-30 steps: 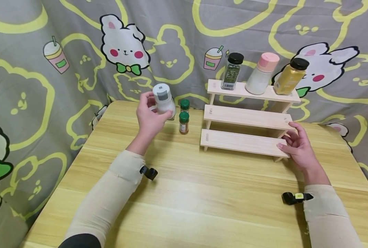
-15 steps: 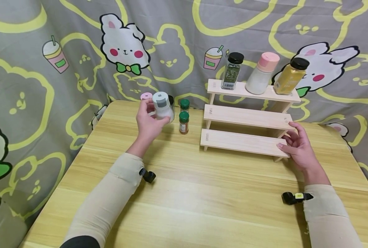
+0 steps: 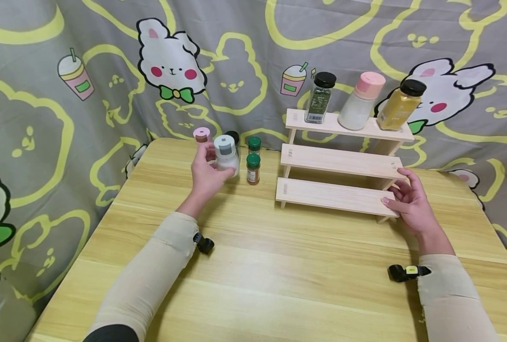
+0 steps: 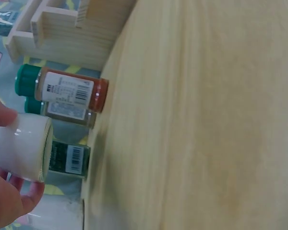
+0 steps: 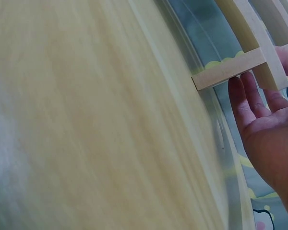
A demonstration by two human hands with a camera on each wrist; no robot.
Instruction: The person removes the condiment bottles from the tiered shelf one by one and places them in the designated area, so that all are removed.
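My left hand (image 3: 207, 175) grips a seasoning shaker (image 3: 225, 159) with a white-and-grey lid and white contents. In the left wrist view the shaker's base (image 4: 46, 152) hangs a little above the tabletop. Just behind it stand a pink-lidded shaker (image 3: 201, 135) and a black-capped jar (image 4: 69, 159), both partly hidden. My right hand (image 3: 413, 202) holds the right end of a three-step wooden rack (image 3: 339, 197), thumb on the lowest step. In the right wrist view several fingers (image 4: 0, 112) of the other hand are not seen; the rack's leg (image 5: 230, 69) meets my right fingertips (image 5: 236, 86).
Two green-capped spice jars (image 3: 253, 170) stand between the left hand and the rack. On the top step are a black-capped herb jar (image 3: 319, 102), a pink-capped shaker (image 3: 358, 107) and a black-capped yellow jar (image 3: 399, 109). A patterned curtain (image 3: 236, 61) hangs behind the table (image 3: 253, 266).
The left hand has lowered the white-lidded shaker and brought it nearer, so the pink lid and black cap behind it now show. The right hand and rack have stayed still.
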